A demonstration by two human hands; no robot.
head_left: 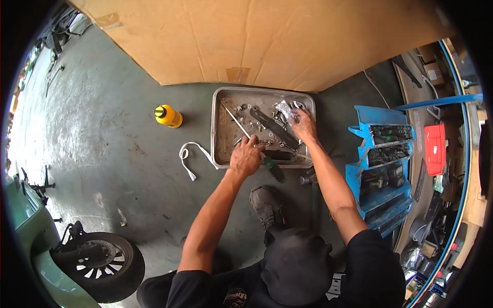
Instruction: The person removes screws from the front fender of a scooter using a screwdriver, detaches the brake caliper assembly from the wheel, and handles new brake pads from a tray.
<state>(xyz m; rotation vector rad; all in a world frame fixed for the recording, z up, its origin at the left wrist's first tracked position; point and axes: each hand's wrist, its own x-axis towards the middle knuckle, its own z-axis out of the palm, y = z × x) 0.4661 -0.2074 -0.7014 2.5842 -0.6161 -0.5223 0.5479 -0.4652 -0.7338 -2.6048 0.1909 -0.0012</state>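
A shallow metal tray [215, 131] lies on the floor in front of me, with small nuts, bolts and fittings scattered in it. My left hand [246, 156] is closed round a long screwdriver [273, 169]; its green and black handle points toward me and its pale shaft slants to the tray's far left. At the tray's right side, the fingers of my right hand [304, 126] are closed on a shiny, crumpled-looking silvery piece [284, 108], perhaps a small plastic bag. A long dark flat bar [272, 127] lies between both hands. Its lower end reaches the tray's right side.
A large cardboard box [231, 41] stands just beyond the tray. Left are a yellow bottle [168, 116] and a white strap [187, 154]. An open blue toolbox [382, 190] stands right, near a hammer [308, 179] and a red case [435, 150]. A wheel [102, 262] stands lower left.
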